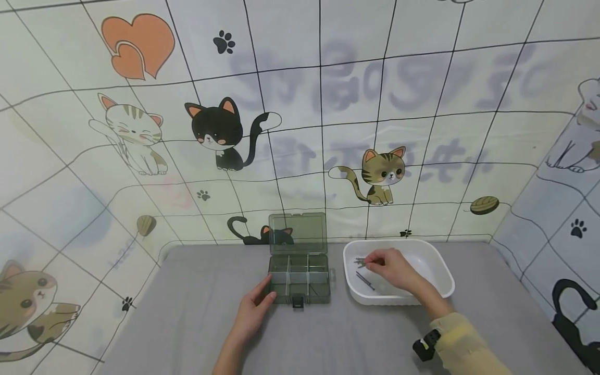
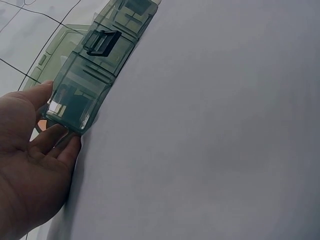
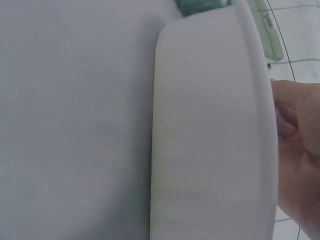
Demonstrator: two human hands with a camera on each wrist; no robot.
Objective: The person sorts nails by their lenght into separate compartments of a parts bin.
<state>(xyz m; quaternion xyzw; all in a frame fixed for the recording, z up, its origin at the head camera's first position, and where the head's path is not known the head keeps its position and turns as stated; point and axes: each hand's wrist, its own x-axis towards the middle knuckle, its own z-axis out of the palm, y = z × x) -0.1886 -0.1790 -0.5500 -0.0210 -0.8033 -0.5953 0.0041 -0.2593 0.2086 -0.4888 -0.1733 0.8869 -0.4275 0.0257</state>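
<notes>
A green see-through compartment box (image 1: 300,281) stands mid-table with its lid (image 1: 297,233) tipped up at the back. My left hand (image 1: 268,291) touches the box's front left corner, thumb along the side and fairly straight fingers at the front; the left wrist view shows the same hand (image 2: 60,115) on that box corner (image 2: 80,90). To the right sits a white tray (image 1: 440,271). My right hand (image 1: 369,264) reaches into it, fingertips pinching at small metal pieces (image 1: 360,261). A thin dark piece (image 1: 364,281) lies nearby. The right wrist view shows the tray's outer wall (image 3: 210,125) and curled fingers (image 3: 290,115) beyond the rim.
The box's black latch (image 1: 297,301) faces me on the grey table (image 1: 187,323). A cat-print cloth (image 1: 300,130) rises behind and at both sides. A dark band (image 1: 425,345) sits on my right wrist.
</notes>
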